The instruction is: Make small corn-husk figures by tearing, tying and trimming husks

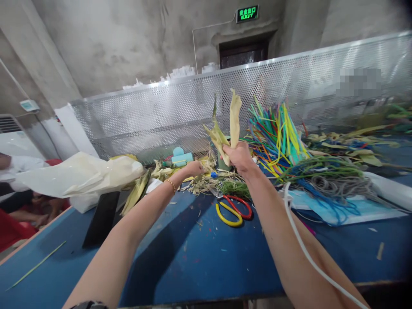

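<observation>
The right hand (238, 155), just beyond the scissors (234, 210) and raised above the clutter, is clenched around the lower ends of dry husk pieces (235, 115). Gripping them low lets the long parts stand up and fan out, probably so that they can be seen apart. The left hand (195, 168), beyond the scissors and to their left, has its fingers curled over the scraps; I cannot tell whether it pinches anything.

Nearer than the scissors, the blue table (189, 262) is mostly bare, which seems to leave space for both forearms. A thin green strip (37, 265) lies well to the left of the scissors, and a white cable (301, 240) runs down to their right, across the right forearm. The scissors rest with handles toward the person, perhaps for quick reach, their blades pointing into the pile of scraps (196, 185). Right of the scissors, tangled cords (341, 186) lie partly on a light-blue sheet (334, 208).

Farther than the scissors and to their right, colourful strips (281, 135) are bunched together, likely so they do not scatter. To the far left sits a pale plastic bag (80, 176). Behind everything, a perforated metal screen (151, 118) edges the table, presumably holding the heaps back.
</observation>
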A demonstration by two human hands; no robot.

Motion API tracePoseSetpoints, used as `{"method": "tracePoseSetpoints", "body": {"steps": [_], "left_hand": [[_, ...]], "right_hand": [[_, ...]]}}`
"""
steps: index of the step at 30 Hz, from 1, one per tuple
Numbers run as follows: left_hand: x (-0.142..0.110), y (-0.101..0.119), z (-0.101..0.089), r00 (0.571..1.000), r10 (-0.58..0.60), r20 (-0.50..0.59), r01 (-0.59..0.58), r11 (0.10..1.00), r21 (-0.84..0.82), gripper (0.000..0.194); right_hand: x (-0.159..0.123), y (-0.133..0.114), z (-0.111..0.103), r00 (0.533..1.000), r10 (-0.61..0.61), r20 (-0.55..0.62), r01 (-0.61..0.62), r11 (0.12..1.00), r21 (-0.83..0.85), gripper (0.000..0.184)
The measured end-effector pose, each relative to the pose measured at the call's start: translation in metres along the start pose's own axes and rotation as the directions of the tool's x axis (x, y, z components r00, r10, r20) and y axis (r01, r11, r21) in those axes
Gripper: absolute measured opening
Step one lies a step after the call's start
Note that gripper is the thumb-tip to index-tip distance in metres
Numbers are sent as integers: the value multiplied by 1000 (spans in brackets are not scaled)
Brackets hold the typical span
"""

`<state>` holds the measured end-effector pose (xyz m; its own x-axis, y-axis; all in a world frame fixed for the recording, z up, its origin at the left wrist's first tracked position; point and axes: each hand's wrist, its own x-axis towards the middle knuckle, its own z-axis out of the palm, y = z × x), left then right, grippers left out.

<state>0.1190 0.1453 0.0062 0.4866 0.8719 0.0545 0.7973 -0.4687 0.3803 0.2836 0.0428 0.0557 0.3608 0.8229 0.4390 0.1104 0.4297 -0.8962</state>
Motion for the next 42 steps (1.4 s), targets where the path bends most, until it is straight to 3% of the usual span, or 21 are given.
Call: {"method": "tracePoseSetpoints", "body": {"steps": [4,8,13,17,18,22,26,31,35,39,42], "left_hand": [[-22,-10,6,989,115,93,-119,992,39,9],[-35,-26,3,969,226,99,-232,971,51,32],[-51,-38,-3,972,235,33,-237,954,183,37],[-63,-33,10,970,238,39,-239,922,306,69],[-63,-32,14,975,222,10,-213,922,324,68],[-50,-34,22,982,182,-48,-153,921,358,30],[-35,-44,21,977,188,-102,-135,912,388,22],[-32,-45,20,960,211,-186,-119,905,409,26],[-34,-43,18,915,283,-286,-153,902,404,33],[-36,-47,16,953,239,-188,-165,925,342,41],[-40,-47,13,969,219,-112,-178,938,297,58]], "right_hand": [[0,0,2,1000,18,-1,-18,1000,4,12],[-1,3,2,1000,2,25,-2,1000,8,13],[-1,4,1,1000,0,15,0,1000,-26,12],[-2,5,2,1000,2,22,-1,999,-53,13],[-3,5,2,1000,-2,25,3,998,-59,13],[-2,7,3,999,-11,31,13,998,-63,11],[1,10,3,1000,-15,26,18,995,-97,12],[-1,7,2,1000,-9,25,12,994,-106,12],[-6,1,3,999,-2,35,5,996,-85,13],[-7,-1,3,999,4,50,1,996,-89,15],[-7,0,4,999,6,43,-1,993,-115,17]]}}
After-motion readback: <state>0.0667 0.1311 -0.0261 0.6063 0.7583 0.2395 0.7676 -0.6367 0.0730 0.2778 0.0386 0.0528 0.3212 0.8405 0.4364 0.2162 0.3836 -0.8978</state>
